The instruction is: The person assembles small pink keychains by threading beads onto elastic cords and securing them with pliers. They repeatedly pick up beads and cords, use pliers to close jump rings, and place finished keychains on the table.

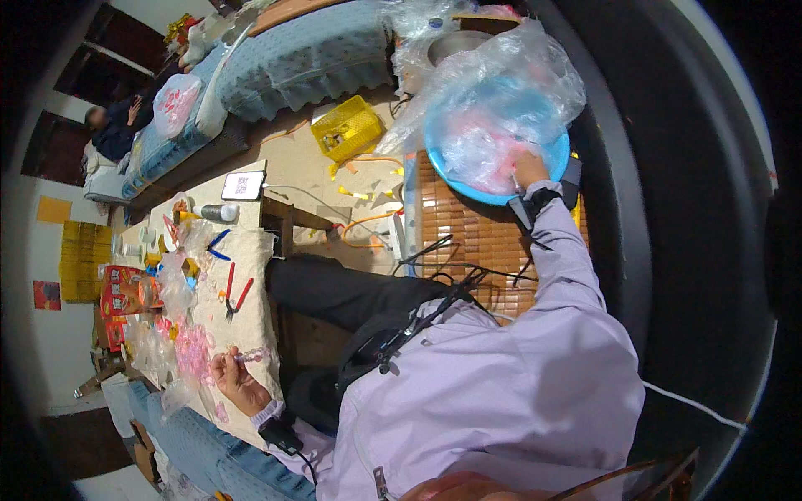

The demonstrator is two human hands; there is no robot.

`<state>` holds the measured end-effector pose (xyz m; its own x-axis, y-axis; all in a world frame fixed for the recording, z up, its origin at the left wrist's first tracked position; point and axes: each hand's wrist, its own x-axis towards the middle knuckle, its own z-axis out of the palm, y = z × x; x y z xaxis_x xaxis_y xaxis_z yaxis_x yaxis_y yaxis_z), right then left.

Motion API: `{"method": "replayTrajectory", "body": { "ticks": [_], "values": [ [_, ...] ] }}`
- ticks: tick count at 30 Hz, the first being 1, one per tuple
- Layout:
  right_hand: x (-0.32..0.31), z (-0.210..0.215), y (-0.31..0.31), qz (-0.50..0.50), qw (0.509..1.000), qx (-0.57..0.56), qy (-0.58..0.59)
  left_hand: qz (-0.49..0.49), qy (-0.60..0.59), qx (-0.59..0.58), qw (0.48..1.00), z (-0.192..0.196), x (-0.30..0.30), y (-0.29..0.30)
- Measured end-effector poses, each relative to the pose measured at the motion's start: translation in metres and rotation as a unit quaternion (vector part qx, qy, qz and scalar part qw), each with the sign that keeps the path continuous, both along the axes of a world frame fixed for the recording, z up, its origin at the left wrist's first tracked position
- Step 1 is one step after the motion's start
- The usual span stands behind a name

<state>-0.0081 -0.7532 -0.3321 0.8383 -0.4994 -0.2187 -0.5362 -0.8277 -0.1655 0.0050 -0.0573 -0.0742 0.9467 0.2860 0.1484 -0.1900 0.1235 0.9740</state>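
Status: looks mid-run, not finished. Judging by how the parts lie, one item is being handled and plenty of loose material is left. I can't pick out a sorted finished pile, so no count of what's done.

Left hand (238, 382), lower left of frame: thumb and fingers together, clamped on a small strip (253, 356). The strip sticks out to the right of the fingertips, over the near edge of the cloth-covered table (257, 321).

Right hand (528, 169), upper right: reaches down into the blue basin (433, 149), fingers in among the pink contents (493, 146). Fingertips are buried, so can't tell if they're apart or closed on a piece.

How the stuff looks: strip is slim, pale pink to purple, partly see-through and shiny; looks bumpy along its length, too small to resolve detail. Pink pieces (194, 351) lie in a loose scatter on the table, just left of the left hand, same pink, glossy. Basin load shows as a pink blur under crumpled clear plastic (535, 67) that spills over the rim at the top. How much is in there, can't say.

Tools: red-handled pliers (243, 295) and a blue-handled tool (219, 255) lie on the table above the scatter, neither in a hand.
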Motion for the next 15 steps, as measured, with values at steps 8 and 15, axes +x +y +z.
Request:
{"method": "replayTrajectory", "body": {
  "ticks": [8,15],
  "values": [
    [0.004,0.021,0.017,-0.006,0.998,0.045,-0.045,0.015,-0.006,-0.006,1.0,-0.004,-0.006,0.012],
    [0.004,-0.001,-0.018,-0.046,0.955,0.137,-0.258,0.029,0.0,-0.014,0.999,-0.015,-0.008,0.032]
  ]
}}
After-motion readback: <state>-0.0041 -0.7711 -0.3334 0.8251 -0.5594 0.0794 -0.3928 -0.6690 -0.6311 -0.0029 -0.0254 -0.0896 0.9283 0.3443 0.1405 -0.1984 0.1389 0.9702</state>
